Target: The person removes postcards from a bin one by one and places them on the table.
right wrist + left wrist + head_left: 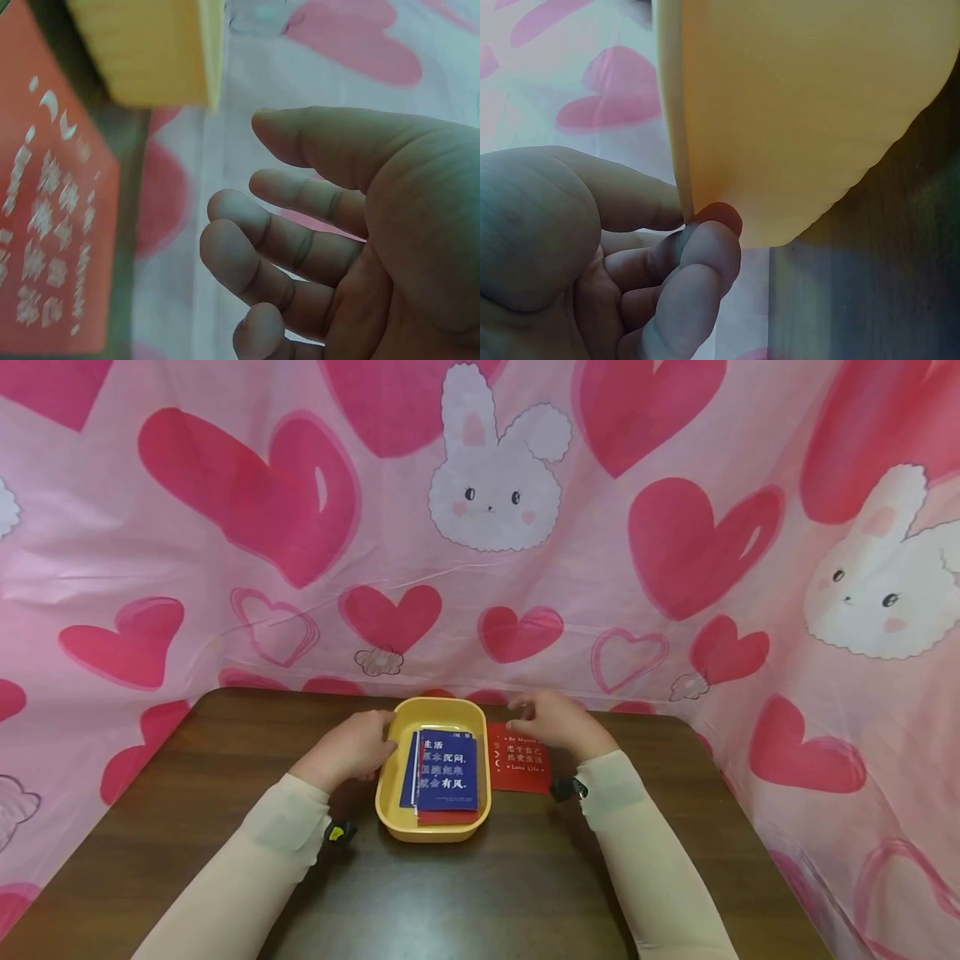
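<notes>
A yellow plastic tray (pixel 433 835) stands on the table with a small stack of printed cards inside. On top lies a blue card (pixel 453 785) with white Chinese writing, and the edge of a red card (pixel 447 817) shows below it. My left hand (pixel 351 745) holds the tray's left rim near the far end; in the left wrist view the thumb and curled fingers meet at the rim (pixel 678 150). To the tray's right lies a red card (pixel 528 777) with white lettering. Above its far edge hovers my right hand (pixel 561 722), fingers loosely bent, holding nothing.
The dark wooden table (pixel 465 902) has rounded far corners. A pink curtain (pixel 405 552) with hearts and rabbits hangs behind the table and along its sides. Both wrists carry small black devices, the left one (pixel 340 832) with a yellow mark.
</notes>
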`<state>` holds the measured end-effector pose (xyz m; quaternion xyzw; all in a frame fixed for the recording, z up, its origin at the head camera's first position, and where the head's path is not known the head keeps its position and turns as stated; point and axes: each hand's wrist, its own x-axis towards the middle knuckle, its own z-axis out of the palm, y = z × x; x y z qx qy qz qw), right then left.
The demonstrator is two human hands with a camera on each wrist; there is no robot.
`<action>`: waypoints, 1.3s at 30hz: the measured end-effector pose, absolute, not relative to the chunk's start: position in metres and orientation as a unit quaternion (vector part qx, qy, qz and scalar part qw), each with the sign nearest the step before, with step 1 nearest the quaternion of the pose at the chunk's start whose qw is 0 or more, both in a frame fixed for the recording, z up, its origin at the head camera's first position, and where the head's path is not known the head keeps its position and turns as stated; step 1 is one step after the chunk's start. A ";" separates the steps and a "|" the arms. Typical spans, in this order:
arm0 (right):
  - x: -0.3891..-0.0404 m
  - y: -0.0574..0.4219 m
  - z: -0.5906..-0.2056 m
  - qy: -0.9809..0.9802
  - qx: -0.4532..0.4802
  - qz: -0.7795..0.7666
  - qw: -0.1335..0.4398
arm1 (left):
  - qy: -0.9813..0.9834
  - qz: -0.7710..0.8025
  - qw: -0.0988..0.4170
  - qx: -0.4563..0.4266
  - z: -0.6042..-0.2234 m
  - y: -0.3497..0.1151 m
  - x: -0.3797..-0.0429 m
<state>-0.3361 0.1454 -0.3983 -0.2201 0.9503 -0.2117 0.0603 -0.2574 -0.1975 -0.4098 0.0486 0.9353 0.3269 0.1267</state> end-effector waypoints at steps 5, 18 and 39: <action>-0.323 0.120 -0.378 0.947 -0.257 -0.186 0.057 | 0.935 0.327 0.126 0.053 -0.409 -0.198 -0.257; -0.302 0.042 -0.364 0.934 -0.336 -0.067 0.100 | 0.937 0.320 0.130 0.057 -0.410 -0.200 -0.258; -0.309 0.018 -0.400 0.927 -0.347 -0.005 0.140 | 0.937 0.321 0.124 0.063 -0.409 -0.198 -0.258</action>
